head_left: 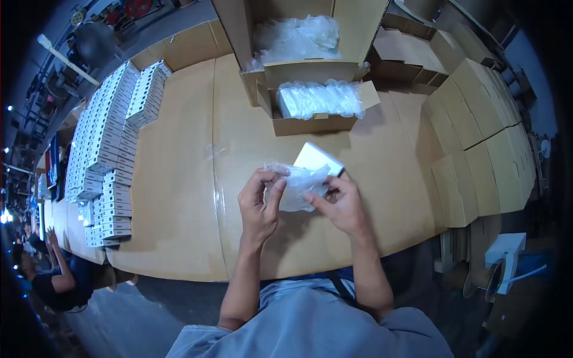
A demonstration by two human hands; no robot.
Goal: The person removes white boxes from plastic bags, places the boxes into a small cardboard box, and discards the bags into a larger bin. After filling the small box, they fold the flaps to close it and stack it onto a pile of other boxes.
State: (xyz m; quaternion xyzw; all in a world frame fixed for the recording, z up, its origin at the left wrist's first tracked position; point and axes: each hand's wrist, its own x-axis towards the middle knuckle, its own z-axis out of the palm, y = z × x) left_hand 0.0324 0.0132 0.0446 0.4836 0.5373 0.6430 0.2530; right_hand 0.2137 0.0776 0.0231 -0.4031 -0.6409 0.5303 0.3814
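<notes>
Plastic bag [295,190] is pinched by the left hand [261,204] and right hand [344,207] above the bench [179,197], beside a white box [316,157]

wearer's two hands [258,204], one held bag [298,188], one loose white box [318,159], one small open carton [313,126]

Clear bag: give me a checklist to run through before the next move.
1. Left hand gripping the clear bag: ok.
2. Right hand gripping it too: ok.
3. Bag's mouth spread open: cannot tell, the film is crumpled.
4. White box free of bag and right hand: cannot tell, they overlap here.
5. Small carton ahead open at the top: ok.
6. Bottom of that carton visible: not ok, wrapped packs cover it.
</notes>
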